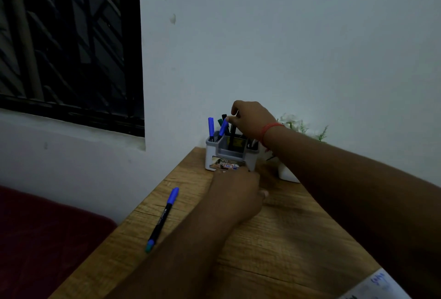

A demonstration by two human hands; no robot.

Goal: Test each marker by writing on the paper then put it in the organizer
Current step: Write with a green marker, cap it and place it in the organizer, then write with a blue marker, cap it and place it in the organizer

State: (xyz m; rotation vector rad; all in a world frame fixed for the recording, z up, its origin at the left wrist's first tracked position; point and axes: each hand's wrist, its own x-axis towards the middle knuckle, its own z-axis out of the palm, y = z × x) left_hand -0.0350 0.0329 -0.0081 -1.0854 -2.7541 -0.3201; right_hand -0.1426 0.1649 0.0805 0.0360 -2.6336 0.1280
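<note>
Over the organizer point(231, 153), right hand point(253, 119) pinching a dark marker point(232, 135), left hand point(235, 191) steadying the base, grip unclear.

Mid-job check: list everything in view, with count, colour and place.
Organizer: one, white and grey, far end of desk by the wall.
Markers in organizer: several, blue, green and black caps; exact count unclear.
Loose marker: one, black, blue cap, lying on desk left side.
Paper: one sheet, white with blue writing, bottom right corner.
Plant pot: one, white, behind right forearm.
Desk: one, wood.
Left hand: at organizer's front.
Right hand: grip on a dark marker in organizer.
</note>
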